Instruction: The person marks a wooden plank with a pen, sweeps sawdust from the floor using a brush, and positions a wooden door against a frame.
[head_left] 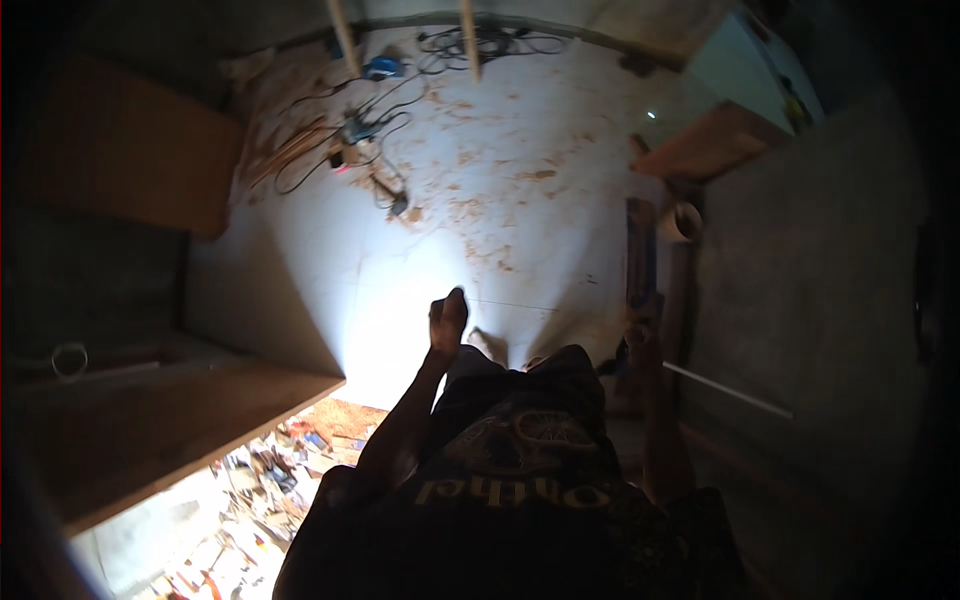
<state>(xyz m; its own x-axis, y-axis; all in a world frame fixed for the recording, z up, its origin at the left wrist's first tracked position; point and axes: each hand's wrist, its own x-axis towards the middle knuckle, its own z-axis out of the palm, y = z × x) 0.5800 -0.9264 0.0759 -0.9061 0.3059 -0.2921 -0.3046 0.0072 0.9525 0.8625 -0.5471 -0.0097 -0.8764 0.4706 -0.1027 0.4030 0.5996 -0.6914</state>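
Note:
My left hand (448, 320) is in front of my body over the brightly lit floor. Its fingers look curled together, and nothing shows in them. My right hand (643, 345) is in shadow at my right side, its fingers seemingly closed. Just beyond it, a long dark board-like piece (640, 250) runs away from me; whether the hand grips it is hidden by the dark. A thin white rod (730, 390) slants off to the right, close to that hand.
Wood shavings (535, 175) lie scattered across the pale floor (560, 260). Ahead left are tangled black cables (490, 42), a hammer-like tool (390, 195) and wooden strips (290, 150). Brown wooden panels (130, 150) stand left. A roll of tape (685, 221) sits right. Behind left lies a debris heap (250, 500).

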